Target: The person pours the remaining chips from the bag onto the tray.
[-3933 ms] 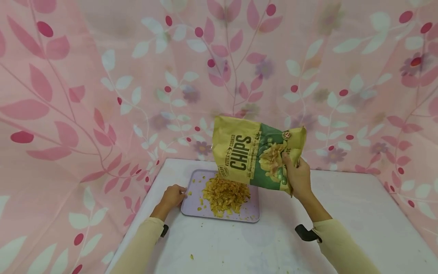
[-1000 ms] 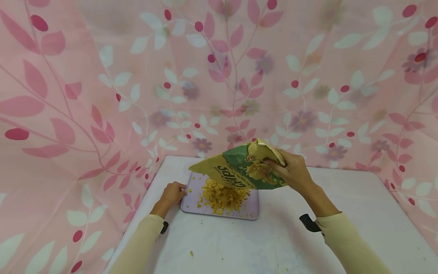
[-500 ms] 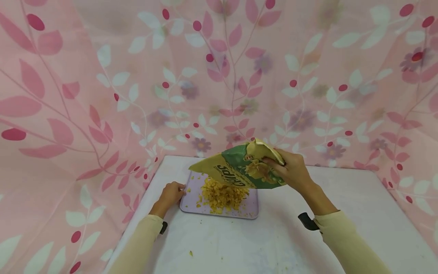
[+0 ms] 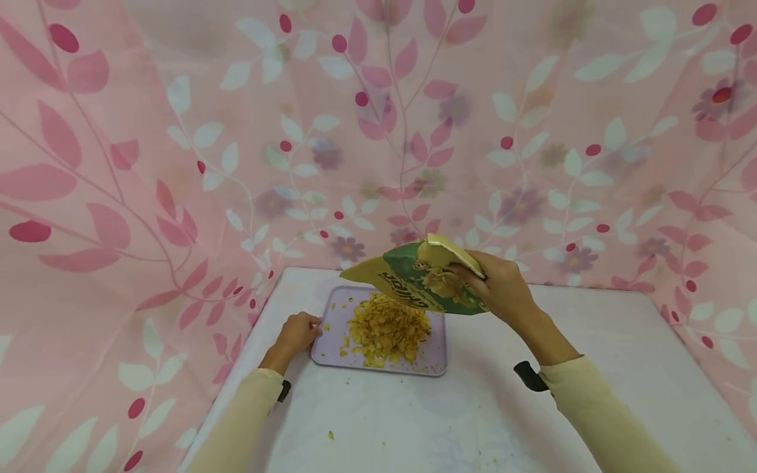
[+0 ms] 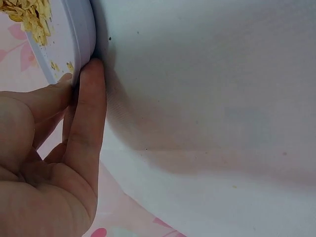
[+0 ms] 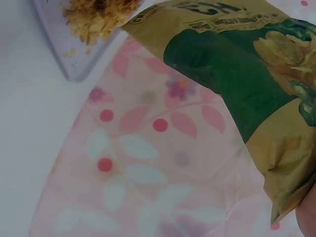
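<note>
A yellow and green chip bag (image 4: 414,276) is held tilted above the tray by my right hand (image 4: 503,289), which grips its bottom end. The bag's far end points left over a heap of broken chips (image 4: 387,332). The heap sits on a lilac tray (image 4: 331,351) lying on the table. My left hand (image 4: 297,333) pinches the tray's left rim; in the left wrist view the thumb lies on top and a finger (image 5: 89,108) lies along its outer side. In the right wrist view the bag (image 6: 212,59) covers much of the upper right; only a sliver of the hand shows.
The white-covered table (image 4: 591,368) stretches in front and to the right of the tray. A few chip crumbs (image 4: 330,435) lie on it. Pink floral cloth (image 4: 402,131) hangs behind and at both sides.
From nearly flat-facing, the bag has turned edge-on and its printed face now slants downward. In the last half second it rose slightly. The left hand stays on the tray.
</note>
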Motion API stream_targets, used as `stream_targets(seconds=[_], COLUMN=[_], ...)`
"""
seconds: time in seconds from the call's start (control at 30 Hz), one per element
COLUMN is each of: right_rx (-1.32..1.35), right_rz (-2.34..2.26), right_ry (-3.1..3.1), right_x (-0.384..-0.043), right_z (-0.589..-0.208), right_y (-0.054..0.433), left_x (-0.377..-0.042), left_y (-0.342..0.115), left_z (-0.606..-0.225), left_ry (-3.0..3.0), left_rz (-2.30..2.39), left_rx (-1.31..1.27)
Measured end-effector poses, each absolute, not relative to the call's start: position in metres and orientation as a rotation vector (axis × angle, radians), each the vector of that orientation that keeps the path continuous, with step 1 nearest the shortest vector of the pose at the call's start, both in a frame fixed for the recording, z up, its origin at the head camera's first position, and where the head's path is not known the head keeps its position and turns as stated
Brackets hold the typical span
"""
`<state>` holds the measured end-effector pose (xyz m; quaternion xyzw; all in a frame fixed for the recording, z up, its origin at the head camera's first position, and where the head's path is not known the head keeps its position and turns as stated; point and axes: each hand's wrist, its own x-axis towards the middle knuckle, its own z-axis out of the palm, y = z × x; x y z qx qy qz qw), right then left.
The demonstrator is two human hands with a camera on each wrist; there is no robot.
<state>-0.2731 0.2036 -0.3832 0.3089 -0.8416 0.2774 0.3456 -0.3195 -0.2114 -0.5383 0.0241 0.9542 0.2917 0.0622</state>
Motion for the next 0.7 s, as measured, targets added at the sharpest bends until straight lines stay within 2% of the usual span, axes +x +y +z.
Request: stream_targets(seconds=[0.27,0.7], right_rx=[0.625,0.614], right_rz=[0.744,0.654], right_ry=[-2.257,-2.095], right_x=[-0.2712,-0.2790], right_z=[-0.3883,-0.3899], right_y=[0.2079,0.2097], left_x=[-0.3191,-0.3192], left_y=[-0.2116,-0.2107], left_z=[-0.5411,-0.5399], left_ry=[2.875,2.889], left_rz=[0.897,0.928], left_rx=[0.035,0.051])
